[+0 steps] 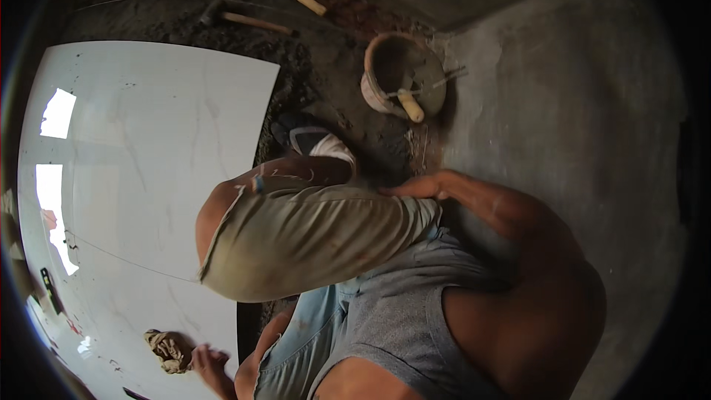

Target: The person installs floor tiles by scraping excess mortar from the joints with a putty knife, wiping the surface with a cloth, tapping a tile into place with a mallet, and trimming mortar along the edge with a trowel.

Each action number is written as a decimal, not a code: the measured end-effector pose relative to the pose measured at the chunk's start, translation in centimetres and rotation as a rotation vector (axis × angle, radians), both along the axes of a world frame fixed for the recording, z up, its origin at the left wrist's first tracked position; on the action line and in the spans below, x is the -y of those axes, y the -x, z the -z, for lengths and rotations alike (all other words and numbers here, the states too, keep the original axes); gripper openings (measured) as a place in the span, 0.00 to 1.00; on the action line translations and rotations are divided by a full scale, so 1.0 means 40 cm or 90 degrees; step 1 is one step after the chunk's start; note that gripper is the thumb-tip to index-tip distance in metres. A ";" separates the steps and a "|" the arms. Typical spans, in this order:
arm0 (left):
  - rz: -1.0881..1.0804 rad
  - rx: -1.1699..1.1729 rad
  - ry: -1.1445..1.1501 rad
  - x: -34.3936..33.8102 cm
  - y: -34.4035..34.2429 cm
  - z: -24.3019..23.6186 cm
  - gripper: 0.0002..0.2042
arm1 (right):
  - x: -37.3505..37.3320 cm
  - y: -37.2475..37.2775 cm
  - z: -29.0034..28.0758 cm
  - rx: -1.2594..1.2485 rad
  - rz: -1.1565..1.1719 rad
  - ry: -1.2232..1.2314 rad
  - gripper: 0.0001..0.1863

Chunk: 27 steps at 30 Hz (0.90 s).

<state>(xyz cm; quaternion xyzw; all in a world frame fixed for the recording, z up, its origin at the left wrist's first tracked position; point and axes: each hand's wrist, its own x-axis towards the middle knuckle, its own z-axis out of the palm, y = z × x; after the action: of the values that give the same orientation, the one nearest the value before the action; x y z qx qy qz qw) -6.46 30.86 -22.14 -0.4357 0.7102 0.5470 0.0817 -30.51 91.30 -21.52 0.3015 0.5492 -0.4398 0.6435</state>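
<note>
Head view: I see the left hand [209,364] at the lower edge, fingers spread loose beside a crumpled tan rag [169,350] lying on the glossy white tile [148,155]; right hand [422,187] rests flat on the bent knee [296,241], gripping nothing; beyond, a mortar-caked bucket [400,74] holds a trowel [415,100]; farthest, a hammer [248,21].

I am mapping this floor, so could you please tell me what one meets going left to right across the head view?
Crumpled rag on the glossy white tile → left hand beside it → bent knee → right hand → mortar bucket → bare cement floor.
</note>
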 end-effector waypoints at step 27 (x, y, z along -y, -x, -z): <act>-0.437 0.157 -0.050 -0.624 -0.329 0.090 0.09 | 0.275 0.677 -0.103 -0.935 -0.442 -0.017 0.11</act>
<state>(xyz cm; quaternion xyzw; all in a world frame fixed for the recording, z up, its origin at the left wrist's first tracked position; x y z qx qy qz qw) 6.68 55.80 -25.74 -0.7079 0.4861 0.5123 -0.0047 -57.60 80.30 -17.38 -0.2440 0.8987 -0.2943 0.2150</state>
